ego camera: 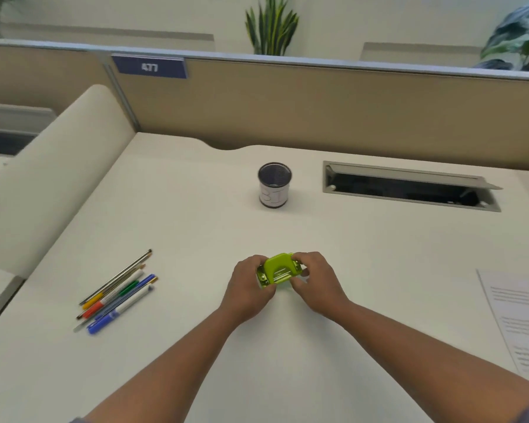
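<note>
A small lime-green hole punch (278, 269) sits in the middle of the white desk (196, 227). My left hand (248, 286) grips its left end, fingers curled round the base. My right hand (315, 280) holds the right end, thumb and fingers wrapped round it. Both hands hide the ends of the punch; only its green lever and metal front show between them.
Several pens and markers (116, 293) lie in a loose bundle at the left. A black mesh pen cup (274, 184) stands farther back. An open cable hatch (409, 186) is at the back right. A printed sheet of paper (522, 319) lies at the right edge. A beige partition (318, 105) walls the back.
</note>
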The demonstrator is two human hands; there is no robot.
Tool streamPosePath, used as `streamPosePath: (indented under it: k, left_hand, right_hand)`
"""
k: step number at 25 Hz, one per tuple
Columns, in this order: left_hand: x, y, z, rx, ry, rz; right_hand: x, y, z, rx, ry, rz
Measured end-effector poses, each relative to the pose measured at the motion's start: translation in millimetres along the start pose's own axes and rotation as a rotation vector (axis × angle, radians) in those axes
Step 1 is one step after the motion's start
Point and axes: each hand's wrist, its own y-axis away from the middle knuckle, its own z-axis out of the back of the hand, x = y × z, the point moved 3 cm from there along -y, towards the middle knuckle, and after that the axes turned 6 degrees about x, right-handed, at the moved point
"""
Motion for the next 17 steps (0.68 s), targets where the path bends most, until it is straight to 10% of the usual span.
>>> streamPosePath:
  k: [17]
  left_hand:
    - [-99.5, -102.3, -91.8, 0.279, -0.167, -0.278]
  right_hand:
    - [-101.7, 6.4, 90.4, -0.273, -0.061, -0.263]
